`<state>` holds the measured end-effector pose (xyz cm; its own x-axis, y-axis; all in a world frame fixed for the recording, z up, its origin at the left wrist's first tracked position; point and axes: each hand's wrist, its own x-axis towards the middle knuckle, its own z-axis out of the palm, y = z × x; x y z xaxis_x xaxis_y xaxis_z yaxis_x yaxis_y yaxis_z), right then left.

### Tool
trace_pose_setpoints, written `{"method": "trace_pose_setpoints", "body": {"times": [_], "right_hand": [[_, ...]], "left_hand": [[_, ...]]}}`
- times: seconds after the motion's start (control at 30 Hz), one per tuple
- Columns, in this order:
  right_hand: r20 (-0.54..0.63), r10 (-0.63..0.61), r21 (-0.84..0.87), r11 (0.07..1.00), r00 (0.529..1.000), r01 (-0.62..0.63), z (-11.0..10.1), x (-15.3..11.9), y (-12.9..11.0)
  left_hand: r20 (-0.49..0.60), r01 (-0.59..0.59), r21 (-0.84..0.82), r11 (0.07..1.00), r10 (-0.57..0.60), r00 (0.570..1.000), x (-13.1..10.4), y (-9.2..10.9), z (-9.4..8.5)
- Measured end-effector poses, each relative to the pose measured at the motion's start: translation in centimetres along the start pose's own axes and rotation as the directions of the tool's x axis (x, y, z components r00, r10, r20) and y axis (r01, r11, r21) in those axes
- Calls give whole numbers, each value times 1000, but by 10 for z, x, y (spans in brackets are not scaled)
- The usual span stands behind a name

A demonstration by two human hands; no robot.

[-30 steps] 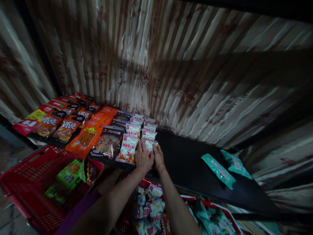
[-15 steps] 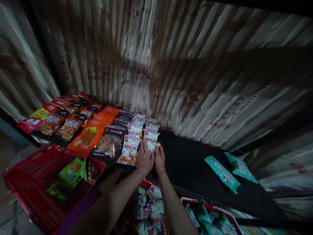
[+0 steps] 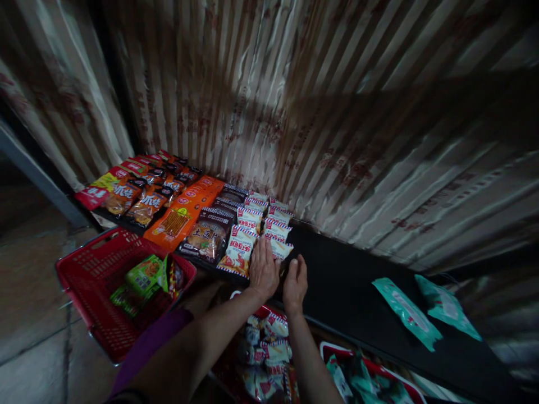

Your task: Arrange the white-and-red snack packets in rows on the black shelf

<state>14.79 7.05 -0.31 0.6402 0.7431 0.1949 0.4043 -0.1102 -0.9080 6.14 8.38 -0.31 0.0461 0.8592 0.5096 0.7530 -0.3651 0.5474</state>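
Observation:
My left hand (image 3: 264,272) lies with its fingers stretched over a small white snack bag (image 3: 281,249) at the front of the right column, partly hiding it. To the right of that bag, just off its edge, my right hand (image 3: 295,285) is held with its fingers extended and nothing visible in it. A matching white bag with red lettering (image 3: 238,251) leans in the column on the left. Behind both, more of these white bags (image 3: 277,227) stand in overlapping rows. They all rest on a black shelf (image 3: 332,264).
Left along the shelf are dark brown bags (image 3: 206,237), orange packs (image 3: 176,219) and black-and-orange bags (image 3: 150,203). Two teal packs (image 3: 406,313) lie on the right. Below stand a red basket (image 3: 90,269) with green packs, a basket of white snack bags (image 3: 269,353) and one of teal packs (image 3: 364,379).
My right hand has moved off the front snack bag to its right, while my left hand stays on it. The whole view has shifted, placing the shelf farther right.

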Motion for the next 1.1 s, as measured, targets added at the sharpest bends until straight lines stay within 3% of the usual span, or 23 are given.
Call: {"method": "trace_pose_setpoints", "body": {"times": [0.13,0.27,0.43,0.63,0.8,1.1], "right_hand": [[-48,-247,-23,969,968,246,-1,-39,-14],[192,-375,31,926,907,377,22,-83,-24],[277,-196,-28,977,941,212,60,-93,-33],[338,-16,21,1000,941,9,71,-67,-50],[351,12,109,993,936,-53,69,-60,-53],[329,0,116,992,944,-40,79,-51,-57]], "left_hand": [[-36,19,33,999,-18,999,-7,-10,-35],[-87,226,78,971,-219,972,-9,-43,-61],[24,192,98,976,-196,980,-1,-72,-68],[108,139,102,985,-150,983,13,-68,-63],[118,228,0,974,-226,967,16,-63,-53],[116,285,-218,933,-266,957,24,-68,-51]]}}
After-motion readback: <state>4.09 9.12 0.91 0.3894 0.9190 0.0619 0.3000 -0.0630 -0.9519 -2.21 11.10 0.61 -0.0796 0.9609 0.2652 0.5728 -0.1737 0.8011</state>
